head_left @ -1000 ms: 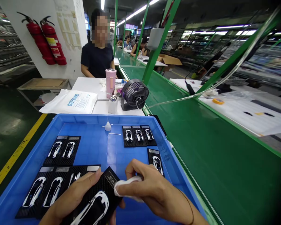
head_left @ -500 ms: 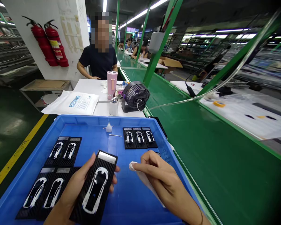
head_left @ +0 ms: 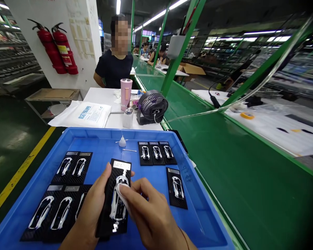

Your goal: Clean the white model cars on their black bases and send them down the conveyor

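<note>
L hand (head_left: 90, 208) grips black carbon-pattern card (head_left: 117, 222) w/ white car print, held upright-ish over front middle of blue tray (head_left: 94, 133). R hand (head_left: 148, 211) closed on white cloth (head_left: 122, 196), pressing it to car print on card. More cards lie flat in tray: 3-card row (head_left: 157, 152) far side, single card (head_left: 176, 188) just R, card group (head_left: 71, 163) L. Small plastic bottle (head_left: 122, 142) + swab (head_left: 129, 150) near far wall.

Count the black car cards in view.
10: one card held in the left hand; in the blue tray, three far right, one near right, two far left, three near left, one partly under that hand. More may be hidden.
</note>
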`<state>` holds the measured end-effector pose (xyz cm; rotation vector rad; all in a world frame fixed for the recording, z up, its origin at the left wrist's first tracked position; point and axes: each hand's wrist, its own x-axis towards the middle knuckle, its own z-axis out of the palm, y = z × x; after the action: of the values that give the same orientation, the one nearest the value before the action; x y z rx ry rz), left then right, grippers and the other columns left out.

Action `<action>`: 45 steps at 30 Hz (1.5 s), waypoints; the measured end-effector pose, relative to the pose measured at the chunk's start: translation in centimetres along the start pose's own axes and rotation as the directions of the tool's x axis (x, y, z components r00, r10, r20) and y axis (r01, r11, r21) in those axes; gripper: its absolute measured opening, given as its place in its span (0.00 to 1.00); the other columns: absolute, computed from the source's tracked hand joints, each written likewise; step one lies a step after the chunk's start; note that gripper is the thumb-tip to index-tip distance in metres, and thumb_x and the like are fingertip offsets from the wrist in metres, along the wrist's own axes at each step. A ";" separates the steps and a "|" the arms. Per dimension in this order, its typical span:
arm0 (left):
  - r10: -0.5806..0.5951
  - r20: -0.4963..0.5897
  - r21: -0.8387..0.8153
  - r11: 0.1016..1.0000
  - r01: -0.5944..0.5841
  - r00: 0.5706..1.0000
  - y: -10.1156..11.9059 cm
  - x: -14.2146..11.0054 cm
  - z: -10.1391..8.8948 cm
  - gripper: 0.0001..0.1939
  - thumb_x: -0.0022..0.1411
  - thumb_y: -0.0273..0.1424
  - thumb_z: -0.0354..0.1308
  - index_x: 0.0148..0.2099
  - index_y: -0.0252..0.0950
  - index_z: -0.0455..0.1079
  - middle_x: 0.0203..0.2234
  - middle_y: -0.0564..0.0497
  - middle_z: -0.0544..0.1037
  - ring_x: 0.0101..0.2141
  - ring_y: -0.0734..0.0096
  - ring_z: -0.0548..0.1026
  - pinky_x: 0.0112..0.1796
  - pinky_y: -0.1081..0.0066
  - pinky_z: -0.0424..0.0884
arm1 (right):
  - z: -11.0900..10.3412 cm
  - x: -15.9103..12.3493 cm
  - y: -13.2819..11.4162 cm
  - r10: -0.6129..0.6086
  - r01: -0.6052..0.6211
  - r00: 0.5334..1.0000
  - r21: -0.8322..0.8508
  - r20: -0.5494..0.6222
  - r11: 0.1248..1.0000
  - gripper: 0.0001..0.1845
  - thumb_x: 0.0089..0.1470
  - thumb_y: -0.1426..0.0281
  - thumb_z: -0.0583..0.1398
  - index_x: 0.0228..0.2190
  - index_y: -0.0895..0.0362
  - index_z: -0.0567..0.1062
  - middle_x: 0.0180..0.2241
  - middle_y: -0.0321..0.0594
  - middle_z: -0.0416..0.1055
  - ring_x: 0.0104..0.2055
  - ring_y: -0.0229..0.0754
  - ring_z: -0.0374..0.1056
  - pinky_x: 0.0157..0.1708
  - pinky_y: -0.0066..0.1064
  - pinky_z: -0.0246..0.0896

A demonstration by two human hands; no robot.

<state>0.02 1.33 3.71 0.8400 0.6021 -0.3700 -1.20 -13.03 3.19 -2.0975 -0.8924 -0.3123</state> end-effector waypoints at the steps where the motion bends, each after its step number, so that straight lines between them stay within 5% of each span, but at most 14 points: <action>1: -0.001 0.006 -0.003 1.000 0.001 1.000 -0.1 0.1 -0.1 0.24 0.53 0.43 0.56 0.43 0.27 0.71 0.33 0.40 0.76 0.34 0.59 0.74 0.39 0.62 0.70 | -0.1 -0.1 0.0 -0.017 0.017 1.000 -0.024 0.020 1.000 0.21 0.51 0.78 0.53 0.48 0.55 0.67 0.31 0.41 0.60 0.32 0.29 0.55 0.30 0.19 0.55; 5: -0.006 0.019 -0.007 1.000 0.006 1.000 -0.2 0.1 -0.5 0.26 0.53 0.46 0.54 0.43 0.28 0.71 0.29 0.42 0.75 0.29 0.61 0.73 0.36 0.61 0.70 | -1.2 -0.4 0.2 -0.098 0.100 0.994 -0.039 0.039 0.994 0.19 0.50 0.79 0.54 0.44 0.53 0.69 0.29 0.38 0.59 0.29 0.26 0.53 0.28 0.18 0.51; 10: 0.119 -0.089 0.058 0.992 -0.114 0.989 -0.2 -0.5 -0.2 0.28 0.51 0.47 0.57 0.47 0.31 0.69 0.36 0.43 0.75 0.35 0.62 0.73 0.37 0.67 0.70 | -1.4 -0.6 0.5 -0.031 0.029 0.998 -0.031 -0.061 0.999 0.23 0.49 0.81 0.54 0.47 0.55 0.66 0.32 0.40 0.61 0.31 0.27 0.55 0.30 0.19 0.53; 12: 0.207 -0.178 0.121 0.975 -0.187 0.962 -0.3 -0.7 0.0 0.29 0.50 0.46 0.59 0.50 0.35 0.67 0.43 0.45 0.73 0.43 0.61 0.71 0.43 0.67 0.68 | -1.0 -0.4 0.3 -0.084 0.076 0.993 -0.095 -0.085 0.993 0.20 0.50 0.80 0.53 0.46 0.56 0.67 0.30 0.40 0.61 0.29 0.27 0.54 0.27 0.18 0.51; 15: 0.380 -0.326 0.272 0.915 -0.299 0.866 -0.7 -1.0 0.3 0.26 0.50 0.44 0.59 0.51 0.43 0.65 0.51 0.53 0.68 0.52 0.67 0.64 0.51 0.71 0.61 | -0.1 -0.2 -0.1 -0.156 0.126 0.982 -0.242 -0.110 0.962 0.16 0.51 0.78 0.53 0.43 0.58 0.69 0.28 0.39 0.61 0.26 0.27 0.52 0.25 0.18 0.49; 18: 0.463 -0.339 0.394 0.860 -0.323 0.819 -1.0 -1.3 0.5 0.22 0.53 0.44 0.57 0.50 0.47 0.64 0.53 0.59 0.65 0.55 0.73 0.60 0.53 0.73 0.59 | 0.5 -0.4 -0.1 -0.193 0.145 0.974 -0.331 -0.119 0.932 0.17 0.50 0.79 0.54 0.42 0.58 0.70 0.27 0.39 0.61 0.27 0.28 0.53 0.25 0.19 0.49; 23: 0.526 -0.329 0.435 0.821 -0.369 0.784 -1.2 -1.1 0.1 0.25 0.54 0.47 0.53 0.52 0.44 0.63 0.56 0.55 0.62 0.56 0.68 0.57 0.56 0.69 0.54 | 0.0 -1.2 0.3 -0.085 0.084 0.996 -0.120 -0.001 0.989 0.16 0.50 0.78 0.55 0.42 0.56 0.70 0.28 0.38 0.61 0.27 0.26 0.55 0.26 0.18 0.51; 30: 0.268 -0.165 0.152 0.958 -0.244 0.949 -0.5 -1.2 0.4 0.27 0.55 0.46 0.53 0.50 0.32 0.67 0.40 0.43 0.75 0.42 0.58 0.72 0.41 0.64 0.70 | -1.0 -1.0 0.2 0.073 -0.036 0.990 0.291 -0.117 0.956 0.19 0.51 0.83 0.52 0.44 0.58 0.69 0.31 0.40 0.62 0.34 0.27 0.59 0.33 0.18 0.58; 38: 0.083 -0.082 -0.036 0.996 -0.086 0.993 -0.5 -1.1 0.2 0.26 0.55 0.46 0.53 0.50 0.33 0.68 0.38 0.41 0.75 0.38 0.57 0.74 0.38 0.63 0.71 | 0.3 -0.9 0.1 0.128 -0.093 0.990 0.378 -0.067 0.921 0.21 0.51 0.82 0.52 0.46 0.57 0.69 0.31 0.40 0.62 0.35 0.28 0.60 0.36 0.20 0.60; 45: 0.137 -0.124 -0.094 0.984 -0.149 0.983 -0.2 -0.3 -0.2 0.21 0.59 0.41 0.49 0.47 0.31 0.69 0.33 0.41 0.76 0.27 0.67 0.73 0.26 0.69 0.71 | -0.9 -1.5 0.7 0.202 -0.169 0.978 0.376 -0.051 0.911 0.13 0.52 0.80 0.52 0.39 0.60 0.72 0.29 0.40 0.63 0.32 0.26 0.60 0.31 0.17 0.58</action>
<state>-0.40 1.42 3.72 0.8047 0.6598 -0.1575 -1.78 -14.75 2.60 -1.7842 -0.6352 -0.1230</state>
